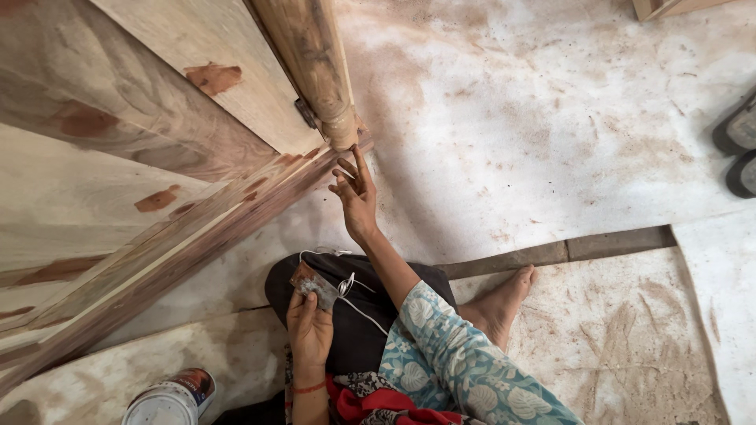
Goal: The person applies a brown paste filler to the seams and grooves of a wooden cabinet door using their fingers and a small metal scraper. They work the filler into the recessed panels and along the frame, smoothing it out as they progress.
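At the far left, a large wooden panel (118,149) leans across the view, pale and smooth-grained, marked with reddish-brown filler patches (214,77). Along its lower edge runs a moulded wooden frame (181,244) in darker bands. Below it, at the bottom edge, stands a round tin (167,400) with a white lid and a label in dark and orange tones; the print is too small to tell.

Next comes the left hand (309,327), resting over a dark-clothed knee, its fingers closed around a small folded piece of sandpaper (314,282), grey and brown, worn at the edges. A red thread circles the wrist. A white earphone cable (346,287) loops across the dark cloth just beside the paper.

Above, a rounded wooden post (315,63) descends to a turned foot beside a small dark hinge (305,112). The right hand (356,197) stretches out with fingers loosely spread and empty, fingertips at the frame's corner just beneath the post's foot. Its sleeve (465,370) is teal with a white leaf print.

To the right, a bare foot (504,303) lies on the pale, dust-streaked floor (551,118). A dark strip (567,252) crosses the floor. At the far right edge sit two dark sandals (740,149).
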